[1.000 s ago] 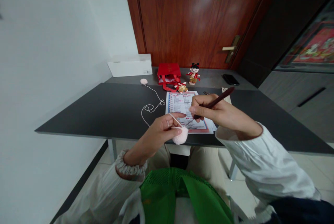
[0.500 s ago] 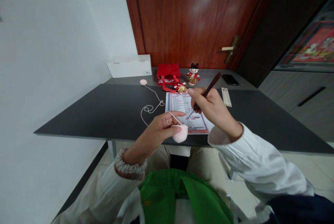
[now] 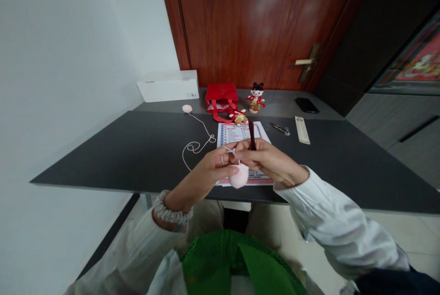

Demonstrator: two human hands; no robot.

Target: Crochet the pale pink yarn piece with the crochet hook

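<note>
My left hand (image 3: 215, 169) pinches a small pink crocheted piece (image 3: 239, 176) over the near edge of the dark table (image 3: 137, 148). The pink yarn (image 3: 195, 141) runs over its forefinger and back across the table to a small pink ball (image 3: 187, 108). My right hand (image 3: 266, 160) is closed on a dark red crochet hook (image 3: 252, 134), which stands nearly upright with its tip down at the pink piece. The two hands touch over a printed pattern sheet (image 3: 240, 137).
At the table's far side are a white box (image 3: 168, 86), a red bag (image 3: 222, 95), a small doll (image 3: 256, 97), a smaller figure (image 3: 239, 116) and a black phone (image 3: 307, 105). Small scissors (image 3: 280, 128) and a ruler-like strip (image 3: 302, 129) lie right of the sheet. A wooden door (image 3: 254, 24) stands behind.
My right hand swung the hook from lying slanted to the right up to nearly upright and came back to the left hand, bringing the tip to the pink piece. The left hand stayed put.
</note>
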